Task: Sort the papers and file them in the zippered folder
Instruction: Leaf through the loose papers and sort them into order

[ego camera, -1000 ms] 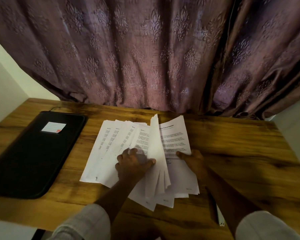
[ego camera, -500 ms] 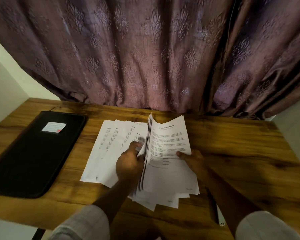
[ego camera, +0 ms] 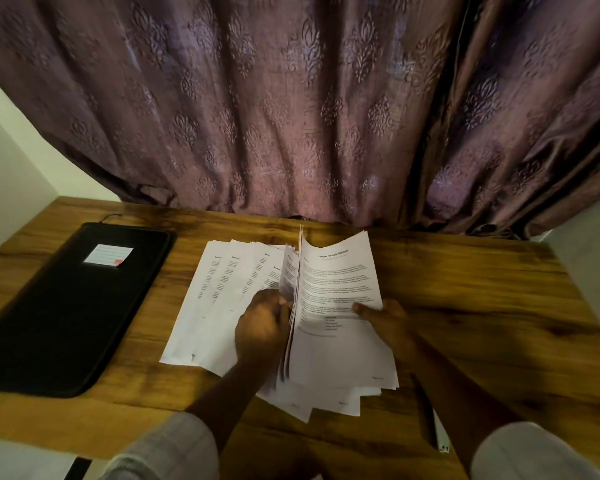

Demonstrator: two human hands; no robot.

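Head view, looking down at a wooden table [ego camera: 482,306] with a patterned purple curtain [ego camera: 291,116] hanging behind it.

The papers [ego camera: 340,341] lie in the middle of the table, right in front of me. My left hand [ego camera: 262,323] has its fingers curled round a lifted bundle [ego camera: 293,292] of sheets, which stands on edge like the turned pages of a book. My right hand [ego camera: 385,318] sits at the right edge of the pile, thumb pressing down on the top sheet [ego camera: 340,282]. Its fingers are hidden, so I cannot tell whether they curl under the pile.

What could go wrong: the bundle is thin and floppy and held only along one side, so a loose grip would probably let sheets slip out and fall back among pages I have already separated. The lower corners already splay unevenly (a sign the pile is not squared), and dragging it could scatter them.

The papers are white printed sheets. To the left, fanned sheets [ego camera: 222,289] overlap and show columns of small text. The top sheet carries a bold heading and paragraphs.

The zippered folder [ego camera: 70,306], black with a small white label [ego camera: 108,255], lies flat and apart at the far left, looking closed.
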